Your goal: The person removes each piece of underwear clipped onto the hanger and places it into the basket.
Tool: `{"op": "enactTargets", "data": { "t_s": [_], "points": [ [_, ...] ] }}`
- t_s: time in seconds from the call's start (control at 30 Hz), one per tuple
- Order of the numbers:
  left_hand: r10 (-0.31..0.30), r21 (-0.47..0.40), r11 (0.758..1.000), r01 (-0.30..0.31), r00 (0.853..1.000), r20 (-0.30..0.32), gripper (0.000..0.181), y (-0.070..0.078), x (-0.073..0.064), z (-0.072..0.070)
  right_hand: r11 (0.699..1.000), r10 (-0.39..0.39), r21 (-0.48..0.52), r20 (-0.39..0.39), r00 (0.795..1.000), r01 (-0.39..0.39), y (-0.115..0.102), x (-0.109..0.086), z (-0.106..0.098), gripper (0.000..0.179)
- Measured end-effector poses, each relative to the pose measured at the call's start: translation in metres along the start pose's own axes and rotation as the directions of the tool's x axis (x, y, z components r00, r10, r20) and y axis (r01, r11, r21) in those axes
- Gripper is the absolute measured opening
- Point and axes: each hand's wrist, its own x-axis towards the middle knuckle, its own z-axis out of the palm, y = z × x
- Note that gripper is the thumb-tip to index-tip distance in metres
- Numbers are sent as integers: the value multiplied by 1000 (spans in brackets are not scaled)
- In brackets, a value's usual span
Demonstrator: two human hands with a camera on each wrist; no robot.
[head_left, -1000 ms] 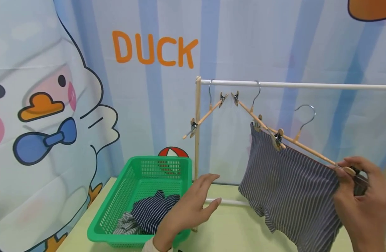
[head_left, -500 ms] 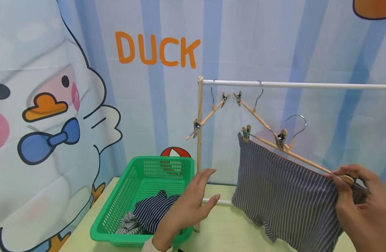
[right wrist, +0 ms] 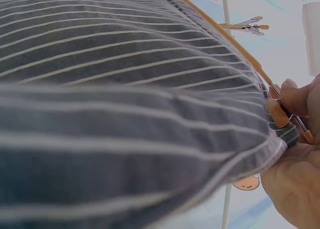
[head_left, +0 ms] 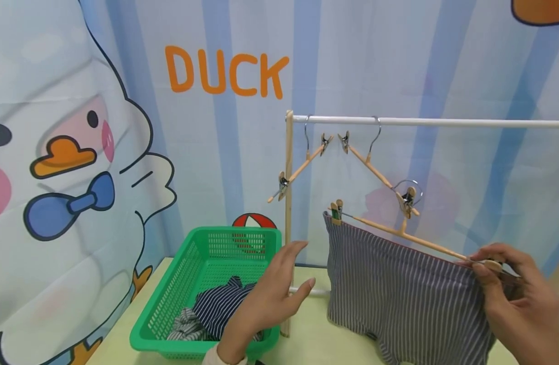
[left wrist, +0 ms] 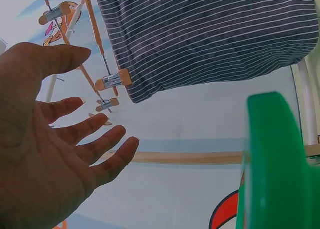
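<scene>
Grey striped shorts hang from a wooden clip hanger, held in the air in front of the rack and off the white rail. My right hand pinches the hanger's right clip and the waistband there. The left clip grips the other corner. My left hand hovers open with spread fingers beside the wooden post, holding nothing. The left wrist view shows that palm below the shorts. Striped cloth fills the right wrist view.
Two empty clip hangers hang tilted on the rail near the post. A green basket at the table's left holds striped clothes. A cartoon duck curtain covers the back. The rack's lower bar runs along the yellow table.
The hanger with the shorts has dropped lower and swung left, and its hook has turned. The right hand came slightly down with it. The left hand has barely moved.
</scene>
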Motion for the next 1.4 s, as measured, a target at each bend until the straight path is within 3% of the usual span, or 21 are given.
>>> {"op": "enactTargets", "data": {
  "t_s": [0.3,0.53,0.8,1.03,1.23,1.4],
  "points": [
    [-19,-21,1000,19,1000,-6,66,-1,-3,0,999,-22,25,48,999,21,5,-4,1,32],
    [-61,-42,997,61,998,-14,66,-6,-8,-3,994,-71,94,127,989,59,6,-8,1,33],
    [-73,-62,996,72,997,-21,70,-9,-3,-5,991,-74,120,152,986,56,6,-11,1,36],
    [-85,-93,992,80,995,-52,72,-10,1,-8,980,-155,153,208,966,124,5,-6,0,33],
    [-101,-105,990,94,993,-61,71,-11,2,-8,976,-174,174,262,949,131,1,-7,-4,33],
    [-112,-112,988,106,992,-51,70,-12,2,-7,949,-215,290,303,929,125,1,-7,-6,34]
  ]
}}
